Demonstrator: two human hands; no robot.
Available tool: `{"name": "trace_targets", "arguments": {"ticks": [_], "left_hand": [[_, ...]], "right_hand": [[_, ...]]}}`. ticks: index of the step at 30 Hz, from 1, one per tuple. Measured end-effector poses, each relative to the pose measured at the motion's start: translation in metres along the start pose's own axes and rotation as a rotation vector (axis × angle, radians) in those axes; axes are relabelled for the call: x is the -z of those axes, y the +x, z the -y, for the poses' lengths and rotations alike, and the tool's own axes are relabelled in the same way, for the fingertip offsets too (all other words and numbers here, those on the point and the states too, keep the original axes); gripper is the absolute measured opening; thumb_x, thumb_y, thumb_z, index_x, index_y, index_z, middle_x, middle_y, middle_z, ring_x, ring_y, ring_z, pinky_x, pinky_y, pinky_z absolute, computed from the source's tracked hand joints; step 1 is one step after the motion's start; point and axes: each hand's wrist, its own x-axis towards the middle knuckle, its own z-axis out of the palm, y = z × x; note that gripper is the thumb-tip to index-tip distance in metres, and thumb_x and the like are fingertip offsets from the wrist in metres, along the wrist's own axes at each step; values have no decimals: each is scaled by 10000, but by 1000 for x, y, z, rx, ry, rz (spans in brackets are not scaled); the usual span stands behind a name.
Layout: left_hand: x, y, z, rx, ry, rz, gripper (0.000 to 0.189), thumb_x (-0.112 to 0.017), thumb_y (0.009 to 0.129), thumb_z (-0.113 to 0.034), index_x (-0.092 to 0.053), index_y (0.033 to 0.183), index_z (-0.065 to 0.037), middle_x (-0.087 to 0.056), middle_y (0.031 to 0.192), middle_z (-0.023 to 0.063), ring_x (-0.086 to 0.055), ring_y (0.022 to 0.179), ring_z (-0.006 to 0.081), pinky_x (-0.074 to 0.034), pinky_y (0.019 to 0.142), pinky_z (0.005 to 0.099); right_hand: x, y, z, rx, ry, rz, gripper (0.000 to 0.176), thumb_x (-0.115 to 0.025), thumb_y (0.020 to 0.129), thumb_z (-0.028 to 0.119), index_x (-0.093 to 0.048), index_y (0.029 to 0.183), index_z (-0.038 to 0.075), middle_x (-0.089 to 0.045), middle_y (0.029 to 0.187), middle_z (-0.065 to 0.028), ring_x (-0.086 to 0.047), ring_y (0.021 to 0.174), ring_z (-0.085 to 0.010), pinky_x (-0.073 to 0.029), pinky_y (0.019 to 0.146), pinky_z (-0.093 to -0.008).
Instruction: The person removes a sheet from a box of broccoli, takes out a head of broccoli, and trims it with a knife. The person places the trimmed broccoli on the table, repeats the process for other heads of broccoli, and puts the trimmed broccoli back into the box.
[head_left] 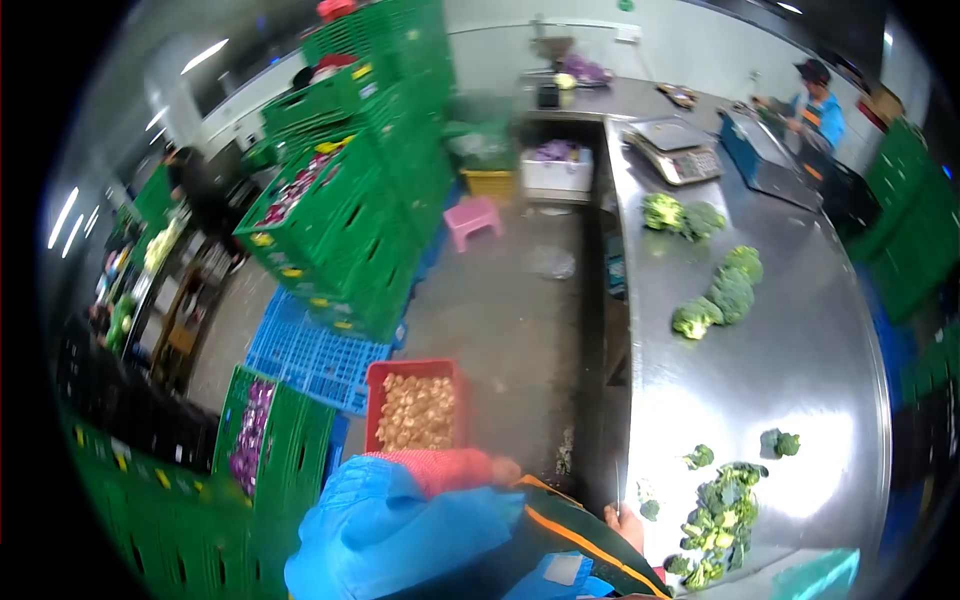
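My right hand (626,526) is at the near left edge of the steel table, closed around a knife (617,488) whose thin blade points up. Beside it on the table lie small broccoli scraps (649,510) and a heap of cut broccoli florets (722,520). Two loose broccoli pieces (780,443) rest just beyond the heap. My left hand (506,470) is in front of my apron, below a red sleeve with a blue oversleeve. It is small and blurred, so its fingers are hard to make out.
Whole broccoli heads (732,294) and a scale (678,150) are farther along the steel table (790,370). A co-worker (818,105) stands at the far end by a blue crate (765,155). On the floor are a red bin (374,405), a pink stool (472,218) and stacked green crates (350,240).
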Motion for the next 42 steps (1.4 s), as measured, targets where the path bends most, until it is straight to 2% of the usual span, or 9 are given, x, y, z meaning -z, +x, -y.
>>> {"name": "trace_targets", "arguments": {"ticks": [8, 14, 16, 18, 24, 26, 27, 32, 42], "left_hand": [[83, 31, -65, -62, -15, 35, 174, -634, 784, -283, -741, 755, -149, -701, 744, 121, -684, 674, 305, -534, 625, 444], [109, 57, -107, -263, -30, -417, 170, -647, 831, -228, -688, 891, -75, -692, 841, 175, -678, 789, 354, -531, 695, 456], [113, 86, -118, -287, -166, -389, 179, -634, 885, -227, -666, 951, -63, -692, 901, 156, -674, 838, 305, -532, 739, 419], [117, 106, -142, -345, -389, -403, 146, -730, 873, -132, -651, 949, -36, -639, 822, 7, -592, 788, 82, -509, 753, 256], [129, 122, -266, -450, -503, -166, 188, -719, 856, -179, -629, 916, -25, -648, 846, 57, -601, 808, 155, -495, 786, 298], [119, 127, -269, -568, -51, -141, 206, -738, 841, -188, -640, 923, -27, -665, 859, 84, -634, 807, 202, -500, 788, 314], [122, 100, -304, -796, 372, -193, 206, -754, 833, -137, -639, 939, -3, -650, 837, 28, -586, 791, 106, -480, 749, 266], [95, 72, -430, -931, 187, -2, 209, -754, 824, -108, -663, 981, -4, -679, 880, 68, -618, 787, 126, -502, 743, 292], [-116, 26, -739, -1934, 441, 307, 540, -776, 735, -90, -575, 1235, -52, -578, 1233, 174, -529, 1187, 364, -431, 1014, 422]], "right_hand": [[-13, -13, -42, -78, 10, -123, 304, -573, 962, 279, -645, 1063, 1, -678, 828, -257, -680, 789, -414, -519, 709, -441], [-13, -23, -39, -213, 99, -259, 280, -587, 963, 304, -656, 1033, 43, -673, 817, -248, -667, 793, -429, -513, 688, -476], [-18, -33, -37, -235, 154, -383, 271, -592, 958, 339, -657, 1026, 85, -671, 810, -240, -656, 788, -437, -509, 688, -512], [-26, -40, -46, -263, 157, -448, 282, -575, 960, 352, -649, 1046, 95, -678, 826, -225, -657, 779, -430, -516, 696, -514], [-37, -68, -61, -289, 167, -626, 248, -521, 978, 323, -618, 1081, 119, -680, 963, -145, -652, 886, -364, -517, 782, -468], [-37, -83, -75, -306, 178, -668, 252, -509, 986, 319, -614, 1081, 111, -677, 969, -140, -651, 894, -357, -517, 788, -465], [-38, -91, -80, -341, 190, -676, 256, -505, 990, 320, -613, 1081, 106, -677, 969, -141, -651, 893, -356, -517, 785, -464], [-43, -152, -93, -404, 294, -714, 271, -497, 1003, 333, -611, 1078, 99, -685, 959, -144, -663, 875, -346, -525, 766, -450], [-68, -224, -150, -393, 362, -722, 331, -536, 986, 358, -627, 1130, 74, -695, 913, -176, -681, 831, -341, -540, 747, -437]]}}
